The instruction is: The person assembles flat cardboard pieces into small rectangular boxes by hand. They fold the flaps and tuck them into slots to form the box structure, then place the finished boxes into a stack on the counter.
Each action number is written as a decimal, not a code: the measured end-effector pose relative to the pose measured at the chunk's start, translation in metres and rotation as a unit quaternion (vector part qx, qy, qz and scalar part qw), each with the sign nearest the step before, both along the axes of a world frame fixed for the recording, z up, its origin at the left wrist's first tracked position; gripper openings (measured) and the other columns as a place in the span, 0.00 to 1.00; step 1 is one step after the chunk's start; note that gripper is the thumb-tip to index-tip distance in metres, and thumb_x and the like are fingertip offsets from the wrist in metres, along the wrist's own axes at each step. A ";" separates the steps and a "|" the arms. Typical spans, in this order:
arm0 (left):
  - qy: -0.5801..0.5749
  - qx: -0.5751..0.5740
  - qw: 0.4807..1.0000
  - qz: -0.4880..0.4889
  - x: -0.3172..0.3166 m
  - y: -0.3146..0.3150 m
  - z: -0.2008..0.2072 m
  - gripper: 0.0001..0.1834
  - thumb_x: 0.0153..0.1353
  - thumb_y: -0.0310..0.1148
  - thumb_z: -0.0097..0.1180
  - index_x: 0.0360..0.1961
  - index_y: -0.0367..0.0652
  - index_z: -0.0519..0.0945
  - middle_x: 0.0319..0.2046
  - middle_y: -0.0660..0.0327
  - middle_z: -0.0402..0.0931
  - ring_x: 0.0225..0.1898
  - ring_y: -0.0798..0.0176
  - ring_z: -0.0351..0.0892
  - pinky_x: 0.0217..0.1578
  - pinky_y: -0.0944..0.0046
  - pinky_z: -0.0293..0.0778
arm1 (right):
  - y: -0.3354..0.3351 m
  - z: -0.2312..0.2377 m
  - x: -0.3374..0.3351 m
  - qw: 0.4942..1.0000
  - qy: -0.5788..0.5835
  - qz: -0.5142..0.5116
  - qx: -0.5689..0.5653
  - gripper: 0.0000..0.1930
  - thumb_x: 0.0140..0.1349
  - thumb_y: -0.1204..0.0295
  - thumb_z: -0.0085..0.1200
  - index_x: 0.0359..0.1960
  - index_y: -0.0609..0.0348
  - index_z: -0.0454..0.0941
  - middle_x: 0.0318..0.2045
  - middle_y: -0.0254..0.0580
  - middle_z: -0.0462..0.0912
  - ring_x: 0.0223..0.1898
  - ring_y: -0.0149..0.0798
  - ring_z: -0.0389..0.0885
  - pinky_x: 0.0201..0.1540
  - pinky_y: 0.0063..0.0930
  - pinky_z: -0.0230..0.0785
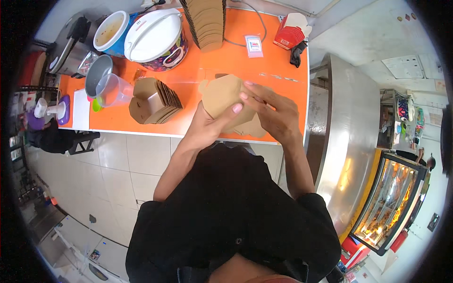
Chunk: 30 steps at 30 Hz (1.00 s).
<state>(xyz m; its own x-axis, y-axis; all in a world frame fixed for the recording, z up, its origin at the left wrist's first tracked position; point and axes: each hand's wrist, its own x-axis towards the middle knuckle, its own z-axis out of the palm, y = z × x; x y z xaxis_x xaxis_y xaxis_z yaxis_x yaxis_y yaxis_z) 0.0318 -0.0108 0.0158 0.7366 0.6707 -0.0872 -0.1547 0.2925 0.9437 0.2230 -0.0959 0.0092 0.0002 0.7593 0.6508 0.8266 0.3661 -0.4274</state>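
Note:
Both my hands hold a flat brown cardboard box blank (pixel 223 95) above the near edge of the orange table (pixel 264 56). My left hand (pixel 207 126) grips it from below, thumb pressed on its face. My right hand (pixel 272 113) lies over its right side, fingers spread along the fold. A row of folded brown cardboard boxes (pixel 155 100) lies on the table to the left of my hands. A tall stack of flat brown blanks (pixel 206 22) stands at the far edge.
A white-lidded pot (pixel 155 40), a blue bucket (pixel 111 33), a clear plastic jug (pixel 112 90) and a metal cup (pixel 96 71) crowd the table's left. Red boxes (pixel 291 32) sit far right. A steel counter (pixel 347 137) and a lit food display case (pixel 389 203) stand to my right.

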 end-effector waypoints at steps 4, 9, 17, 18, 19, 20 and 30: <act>-0.011 -0.076 0.997 0.005 0.004 -0.002 -0.005 0.22 0.74 0.34 0.59 0.64 0.35 0.74 0.54 0.57 0.81 0.54 0.65 0.82 0.53 0.60 0.80 | -0.010 -0.003 -0.005 0.998 -0.002 -0.041 -0.051 0.28 0.52 0.83 0.65 0.56 0.43 0.86 0.58 0.39 0.86 0.45 0.41 0.91 0.42 0.30 0.86; 0.011 -0.061 0.998 0.007 0.005 -0.006 0.001 0.22 0.74 0.33 0.59 0.64 0.35 0.74 0.54 0.57 0.81 0.53 0.66 0.82 0.50 0.62 0.82 | -0.005 -0.013 -0.015 0.992 -0.030 -0.126 0.005 0.26 0.54 0.83 0.64 0.55 0.45 0.87 0.56 0.41 0.86 0.42 0.39 0.91 0.38 0.29 0.86; -0.004 0.038 0.999 0.033 0.004 -0.001 -0.007 0.22 0.73 0.32 0.60 0.64 0.35 0.74 0.53 0.59 0.81 0.54 0.66 0.81 0.55 0.62 0.78 | -0.003 -0.004 -0.019 0.997 0.000 -0.064 0.030 0.19 0.57 0.85 0.61 0.49 0.54 0.87 0.53 0.41 0.87 0.42 0.41 0.91 0.41 0.32 0.86; -0.001 0.048 0.998 0.038 0.003 0.001 -0.005 0.22 0.73 0.32 0.60 0.64 0.35 0.74 0.53 0.59 0.81 0.54 0.66 0.81 0.55 0.62 0.77 | -0.005 -0.001 -0.019 0.996 0.063 -0.058 0.000 0.17 0.58 0.84 0.62 0.48 0.54 0.87 0.53 0.40 0.88 0.41 0.39 0.91 0.41 0.32 0.85; 0.006 0.031 0.999 0.027 0.001 0.002 -0.002 0.21 0.73 0.32 0.60 0.63 0.35 0.75 0.52 0.59 0.82 0.53 0.66 0.81 0.55 0.62 0.77 | -0.008 0.002 -0.018 0.990 0.126 -0.048 -0.029 0.15 0.59 0.82 0.64 0.47 0.55 0.87 0.52 0.40 0.88 0.41 0.37 0.91 0.40 0.31 0.85; 0.013 0.015 1.000 0.016 0.000 0.003 0.001 0.21 0.73 0.32 0.61 0.62 0.34 0.75 0.51 0.59 0.82 0.52 0.67 0.81 0.54 0.62 0.78 | -0.009 0.005 -0.016 0.980 0.189 -0.038 -0.057 0.13 0.60 0.81 0.65 0.47 0.56 0.87 0.52 0.39 0.88 0.41 0.35 0.91 0.40 0.30 0.84; 0.041 0.041 0.992 -0.109 -0.015 0.010 -0.010 0.17 0.69 0.28 0.63 0.57 0.34 0.79 0.46 0.62 0.81 0.45 0.72 0.77 0.45 0.65 0.75 | -0.002 -0.004 -0.008 0.894 0.411 -0.081 -0.160 0.14 0.58 0.70 0.75 0.40 0.58 0.82 0.37 0.31 0.83 0.40 0.25 0.82 0.34 0.22 0.79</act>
<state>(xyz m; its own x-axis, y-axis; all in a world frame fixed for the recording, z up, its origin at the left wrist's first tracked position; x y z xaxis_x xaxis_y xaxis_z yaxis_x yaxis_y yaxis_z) 0.0173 -0.0010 0.0054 0.8573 0.5040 -0.1046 -0.0180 0.2325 0.9724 0.2151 -0.0977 0.0057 0.5053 0.8531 0.1299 0.2164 0.0204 -0.9761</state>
